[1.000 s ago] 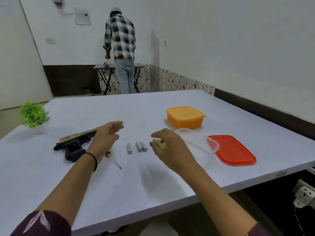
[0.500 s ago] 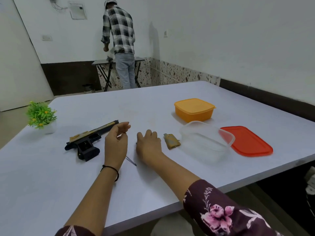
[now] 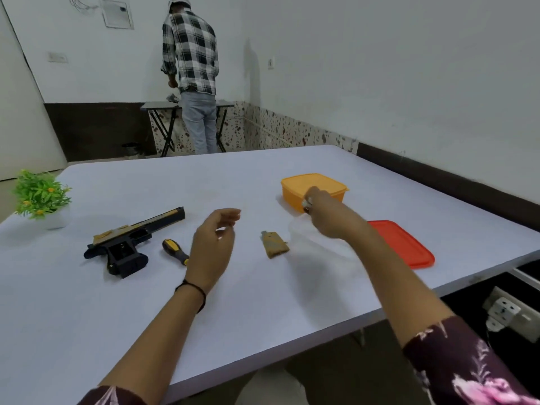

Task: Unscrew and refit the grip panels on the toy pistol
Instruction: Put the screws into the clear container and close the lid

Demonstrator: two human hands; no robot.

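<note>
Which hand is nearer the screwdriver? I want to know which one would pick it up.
Left. The left hand hovers just beside the screwdriver, its wrist over the tip end. The right hand is far off, over by the orange box.

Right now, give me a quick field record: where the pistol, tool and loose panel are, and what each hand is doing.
toy pistol: flat on table, far left
screwdriver: just right of pistol
grip panel: loose on table, centre
left hand: raised, empty, fingers curled
right hand: over clear container, pinching small silvery parts
orange box: lid on
</note>
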